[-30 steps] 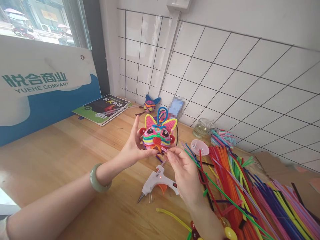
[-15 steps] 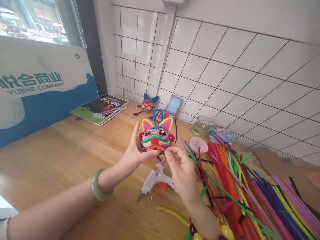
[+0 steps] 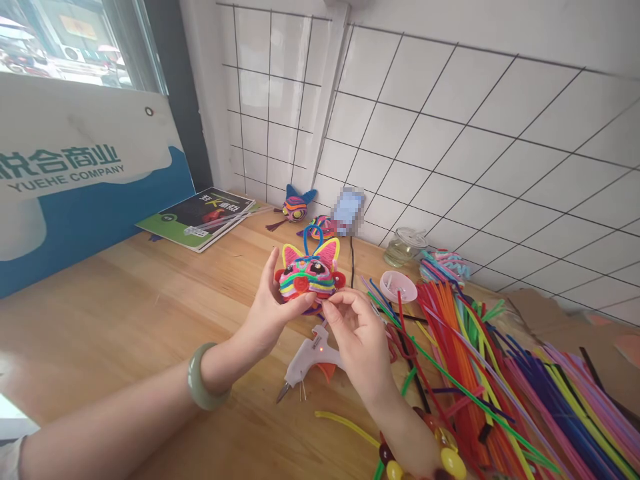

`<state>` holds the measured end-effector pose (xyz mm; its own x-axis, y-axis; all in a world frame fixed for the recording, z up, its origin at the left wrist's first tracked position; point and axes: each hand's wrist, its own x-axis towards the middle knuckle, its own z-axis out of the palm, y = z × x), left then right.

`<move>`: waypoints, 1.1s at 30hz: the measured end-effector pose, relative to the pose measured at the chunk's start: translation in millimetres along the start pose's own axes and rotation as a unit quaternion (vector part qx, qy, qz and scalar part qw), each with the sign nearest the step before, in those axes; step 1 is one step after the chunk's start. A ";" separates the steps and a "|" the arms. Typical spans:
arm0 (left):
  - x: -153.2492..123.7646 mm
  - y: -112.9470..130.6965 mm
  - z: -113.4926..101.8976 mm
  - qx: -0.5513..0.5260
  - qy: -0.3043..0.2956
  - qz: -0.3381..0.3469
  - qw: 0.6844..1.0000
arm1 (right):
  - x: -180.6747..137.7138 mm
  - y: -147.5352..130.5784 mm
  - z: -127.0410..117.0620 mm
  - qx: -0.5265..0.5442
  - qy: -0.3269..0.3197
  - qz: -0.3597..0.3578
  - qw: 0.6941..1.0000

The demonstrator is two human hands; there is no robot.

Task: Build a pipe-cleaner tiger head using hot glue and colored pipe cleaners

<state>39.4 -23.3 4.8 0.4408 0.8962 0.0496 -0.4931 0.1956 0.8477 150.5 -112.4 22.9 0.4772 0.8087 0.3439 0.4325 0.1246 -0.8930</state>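
Note:
A colourful animal head of pipe cleaners [image 3: 308, 273] is held above the table, with pink ears edged in yellow, a blue loop on top and a red round nose. My left hand [image 3: 265, 307] grips it from the left, thumb along its lower front and fingers partly hidden behind. At the lower right edge, my right hand [image 3: 363, 333] pinches thumb and forefinger together; whatever lies between the tips is too small to make out. Beneath the hands a white glue gun [image 3: 306, 360] rests on its wire stand, its small red light lit.
Bundles of coloured pipe cleaners [image 3: 457, 347] spread over the right side. Behind them are a pink bowl [image 3: 399, 288], a glass jar [image 3: 403, 248] and a blurred phone [image 3: 349, 212]. A finished blue-eared head [image 3: 296, 205] and a magazine [image 3: 203, 217] lie at the back left.
Both hands have lowered slightly with the animal head, which now tips forward so its lower face is more hidden. My right hand still pinches at its lower edge.

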 end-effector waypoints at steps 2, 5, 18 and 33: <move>-0.5 2.3 0.3 -0.006 0.002 -0.020 1.000 | 1.3 0.2 -1.6 0.028 -0.007 0.019 0.999; -1.7 6.9 1.6 -0.017 0.011 -0.050 0.999 | 2.5 0.4 -4.0 0.048 -0.017 0.039 0.998; -3.7 8.5 4.1 -0.016 -0.009 -0.072 0.997 | 1.2 -5.8 -6.6 -0.017 -0.017 0.017 1.000; -3.1 7.2 2.7 0.001 -0.026 -0.055 0.998 | 1.3 -5.5 -7.3 0.002 -0.014 0.043 0.999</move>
<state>36.5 -25.8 12.1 0.5311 0.8472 -0.0168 -0.4380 0.2914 0.8505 154.3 -116.2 30.4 0.4907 0.8325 0.2573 0.3884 0.0554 -0.9198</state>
